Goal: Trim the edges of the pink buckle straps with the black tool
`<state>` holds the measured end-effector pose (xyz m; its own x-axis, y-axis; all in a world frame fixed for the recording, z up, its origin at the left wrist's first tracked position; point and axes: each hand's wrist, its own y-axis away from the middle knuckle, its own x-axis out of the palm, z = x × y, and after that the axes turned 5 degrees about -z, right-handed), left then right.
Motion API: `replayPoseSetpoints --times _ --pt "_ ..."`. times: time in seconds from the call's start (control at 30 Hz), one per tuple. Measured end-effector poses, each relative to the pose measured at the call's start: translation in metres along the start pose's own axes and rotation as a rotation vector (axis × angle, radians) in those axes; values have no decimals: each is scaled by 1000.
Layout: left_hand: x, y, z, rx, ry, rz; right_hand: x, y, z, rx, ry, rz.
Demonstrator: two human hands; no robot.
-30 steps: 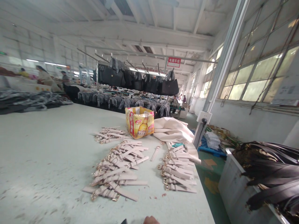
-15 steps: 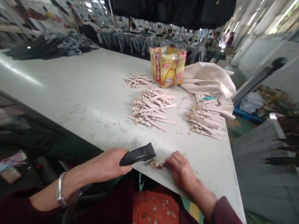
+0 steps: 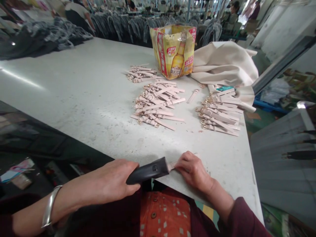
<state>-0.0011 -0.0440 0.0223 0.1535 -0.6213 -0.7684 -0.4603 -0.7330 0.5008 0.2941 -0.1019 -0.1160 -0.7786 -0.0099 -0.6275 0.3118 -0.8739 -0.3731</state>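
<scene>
My left hand is closed around a black hand tool with a curved grip and a broad, squared end. I cannot make out what kind of tool it is. Its end meets a short pale pink strap close to the table's front edge. My right hand pinches that strap, and the tool covers the strap's buckle end. Beyond my hands lies a pile of pale pink buckle straps with gold buckles. More buckle straps lie in a pile to the right.
A yellow beer carton stands at the back of the white table. Beside it is a heap of cream fabric. One loose strap lies between the piles. Dark grey pieces are heaped at the far left; people work behind.
The black tool's end has moved right and now covers the strap's buckle end, which showed before. My right hand keeps its pinch. The view has tilted downward a little.
</scene>
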Motion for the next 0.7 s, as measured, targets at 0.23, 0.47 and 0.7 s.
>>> replayPoseSetpoints --times 0.23,0.47,0.7 --pt "1 -18 -36 -17 -128 89 -4 -10 -4 254 -159 33" --pt "1 -16 -30 -47 -152 123 -7 -9 -6 249 -210 62" --pt "-6 -3 -21 -93 -251 132 -6 -11 -8 165 -269 42"
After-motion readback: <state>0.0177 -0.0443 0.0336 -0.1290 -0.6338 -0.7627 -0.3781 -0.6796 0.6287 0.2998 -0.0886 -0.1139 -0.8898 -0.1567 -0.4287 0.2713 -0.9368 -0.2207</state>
